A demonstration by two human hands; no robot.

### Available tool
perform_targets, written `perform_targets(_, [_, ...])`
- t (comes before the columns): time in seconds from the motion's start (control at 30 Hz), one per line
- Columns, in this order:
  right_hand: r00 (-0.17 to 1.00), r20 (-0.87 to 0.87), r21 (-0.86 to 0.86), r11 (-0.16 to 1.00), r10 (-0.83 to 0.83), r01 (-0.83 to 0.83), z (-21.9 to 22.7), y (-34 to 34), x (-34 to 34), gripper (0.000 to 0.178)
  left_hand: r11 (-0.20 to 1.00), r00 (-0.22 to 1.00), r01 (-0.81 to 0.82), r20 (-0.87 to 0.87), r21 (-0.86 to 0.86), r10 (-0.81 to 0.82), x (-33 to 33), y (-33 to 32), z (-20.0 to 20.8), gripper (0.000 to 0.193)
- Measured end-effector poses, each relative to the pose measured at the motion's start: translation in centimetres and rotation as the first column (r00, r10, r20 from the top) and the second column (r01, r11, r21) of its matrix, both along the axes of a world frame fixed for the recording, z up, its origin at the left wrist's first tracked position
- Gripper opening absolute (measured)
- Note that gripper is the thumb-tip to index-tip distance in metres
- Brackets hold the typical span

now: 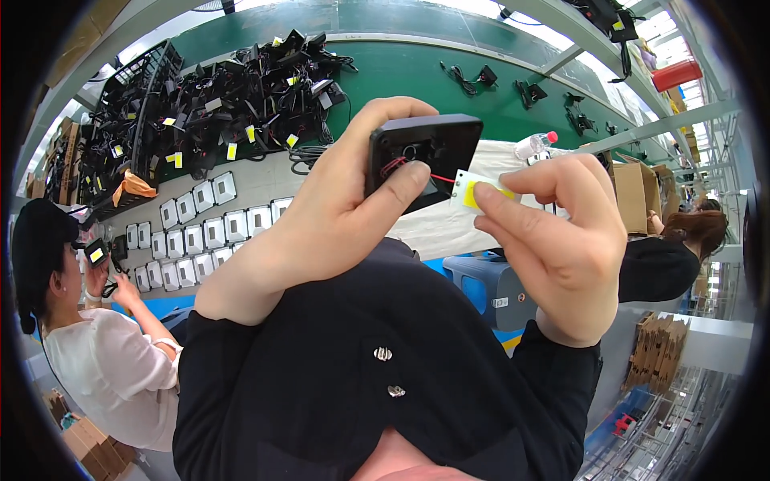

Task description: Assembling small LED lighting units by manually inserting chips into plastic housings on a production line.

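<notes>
My left hand grips a black lamp housing, tilted so that its open inside faces me. The thumb presses red wires inside it. Between thumb and fingers, my right hand pinches a small white LED board with a yellow patch, just right of the housing. A red wire runs from the housing to the board's left edge. My right fingertips cover part of the yellow patch.
Rows of white square reflector frames lie on the bench at left. Behind them is a heap of black lamps and cables. A red-capped bottle stands at right. Co-workers sit at left and right. A blue-grey bin is below the bench.
</notes>
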State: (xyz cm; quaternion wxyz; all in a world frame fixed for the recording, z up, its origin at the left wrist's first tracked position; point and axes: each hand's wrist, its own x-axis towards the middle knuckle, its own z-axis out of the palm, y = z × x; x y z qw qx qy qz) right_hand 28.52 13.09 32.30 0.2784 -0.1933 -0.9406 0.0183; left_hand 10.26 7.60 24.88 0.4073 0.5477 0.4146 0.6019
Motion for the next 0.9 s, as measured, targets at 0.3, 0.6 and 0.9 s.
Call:
perform_targets(0.3, [0.995,-0.057,0.044,0.996,0.080,-0.077,-1.5,0.7,-0.6,0.030,0.990,0.987,-0.143,-0.080,0.005,0.143,0.5,0.4,0.2,0.034])
perform_targets(0.6, [0.980,-0.127,0.113,0.984,0.151,-0.137,-3.1,1.4,-1.2,0.029,0.970,0.958,0.196,0.238,-0.142,-0.159,-1.0,-0.3,0.8,0.052])
perform_targets(0.9, [0.966,-0.152,0.146,0.971,0.210,-0.188,-3.6,1.9,-2.3,0.030,0.904,0.921,0.355,0.255,-0.239,-0.295,-1.5,-0.8,1.4,0.059])
